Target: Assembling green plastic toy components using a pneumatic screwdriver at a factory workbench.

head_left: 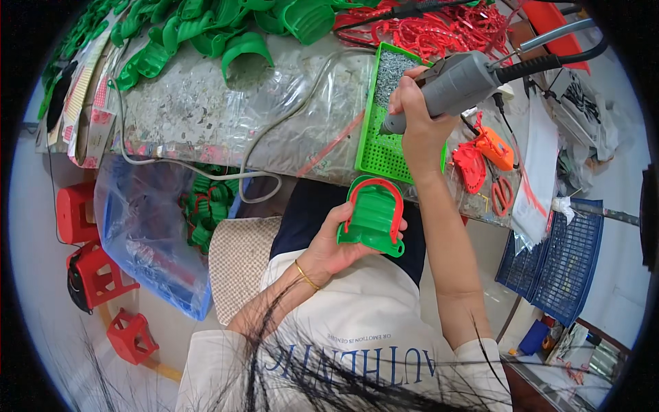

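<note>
My left hand [328,242] grips a scoop-shaped green plastic part [372,214] above my lap, at the front edge of the table. A red U-shaped strip [397,204] lies along the inside of its rim. My right hand [422,127] is wrapped round a grey electric screwdriver [458,84], whose nose points down and left over a green perforated tray [366,141]. Many small silvery screws [393,69] are heaped in the tray's far end. Whether a screw sits on the bit cannot be made out.
Green plastic parts [199,31] and red strips [439,31] are piled at the back. A grey cable [274,117] crosses the table [192,103]. Right of the tray lie scissors [502,196] and an orange tool [494,147]. A plastic-lined blue bin [147,240] stands at left.
</note>
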The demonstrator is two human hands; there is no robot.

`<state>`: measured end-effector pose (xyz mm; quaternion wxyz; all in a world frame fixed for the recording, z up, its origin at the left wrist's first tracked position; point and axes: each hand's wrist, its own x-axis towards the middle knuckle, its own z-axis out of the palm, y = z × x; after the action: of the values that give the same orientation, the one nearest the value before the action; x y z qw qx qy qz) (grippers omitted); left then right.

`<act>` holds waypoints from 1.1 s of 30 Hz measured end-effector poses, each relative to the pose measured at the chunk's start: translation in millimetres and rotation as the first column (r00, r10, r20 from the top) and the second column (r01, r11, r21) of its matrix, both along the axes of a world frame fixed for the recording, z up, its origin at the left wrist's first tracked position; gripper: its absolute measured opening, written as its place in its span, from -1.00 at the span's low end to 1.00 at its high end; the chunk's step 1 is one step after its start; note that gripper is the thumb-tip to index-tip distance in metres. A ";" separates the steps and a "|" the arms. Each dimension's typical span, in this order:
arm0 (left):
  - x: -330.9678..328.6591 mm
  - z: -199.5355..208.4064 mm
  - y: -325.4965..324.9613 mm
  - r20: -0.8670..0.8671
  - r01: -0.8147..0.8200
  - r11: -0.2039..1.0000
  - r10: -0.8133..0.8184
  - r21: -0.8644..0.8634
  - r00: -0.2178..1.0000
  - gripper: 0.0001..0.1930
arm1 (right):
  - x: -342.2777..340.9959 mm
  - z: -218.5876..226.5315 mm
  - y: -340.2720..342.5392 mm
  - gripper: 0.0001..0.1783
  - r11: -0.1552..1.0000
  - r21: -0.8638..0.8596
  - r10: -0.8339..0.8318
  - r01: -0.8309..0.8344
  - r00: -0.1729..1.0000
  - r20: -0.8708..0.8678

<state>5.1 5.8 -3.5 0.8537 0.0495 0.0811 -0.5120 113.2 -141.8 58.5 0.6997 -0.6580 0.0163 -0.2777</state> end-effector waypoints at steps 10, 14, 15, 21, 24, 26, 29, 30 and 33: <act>2.4 -3.4 0.6 -0.012 -0.012 1.000 0.012 -0.016 1.000 -0.27 | -1.3 -7.6 5.2 -0.87 1.000 0.001 -0.025 0.025 1.000 -0.008; 3.2 -5.8 0.9 -0.017 -0.005 1.000 0.005 -0.017 1.000 -0.25 | 0.0 -8.3 5.3 -0.88 0.999 -0.009 -0.031 0.032 0.999 0.009; 3.5 -6.0 1.1 -0.019 -0.005 1.000 0.004 -0.017 1.000 -0.25 | 0.1 -9.3 4.9 -0.88 0.999 -0.009 -0.032 0.032 0.999 0.007; 4.7 -5.3 1.8 -0.004 -0.001 1.000 0.001 -0.009 1.000 -0.23 | -0.7 -10.7 5.9 -0.90 0.997 -0.051 -0.051 0.051 0.999 0.009; 5.1 -6.7 1.9 0.004 0.001 1.000 -0.001 -0.011 1.000 -0.22 | -1.2 -11.2 7.4 -0.91 0.998 -0.036 -0.057 0.057 0.998 0.016; 5.0 -6.0 2.0 0.000 -0.002 1.000 0.002 -0.011 1.000 -0.23 | -1.7 -12.0 7.9 -0.91 0.994 -0.079 -0.070 0.071 0.997 0.023; 4.4 -8.2 2.4 -0.006 -0.005 1.000 0.004 -0.027 1.000 -0.23 | -2.3 -13.2 8.2 -0.91 0.997 -0.059 -0.058 0.058 0.998 0.016; 4.5 -7.7 2.4 -0.006 -0.005 1.000 0.004 -0.026 1.000 -0.23 | -2.4 -12.8 8.4 -0.91 0.997 -0.058 -0.058 0.058 0.998 0.016; 4.4 -6.4 1.8 -0.001 -0.018 1.000 0.018 -0.022 1.000 -0.24 | -2.7 -9.8 9.2 -0.91 0.994 -0.074 -0.075 0.077 0.997 0.033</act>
<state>9.5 7.6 -10.0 0.8587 0.0389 0.0762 -0.5052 110.6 -132.7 48.6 0.6636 -0.6786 0.0204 -0.3143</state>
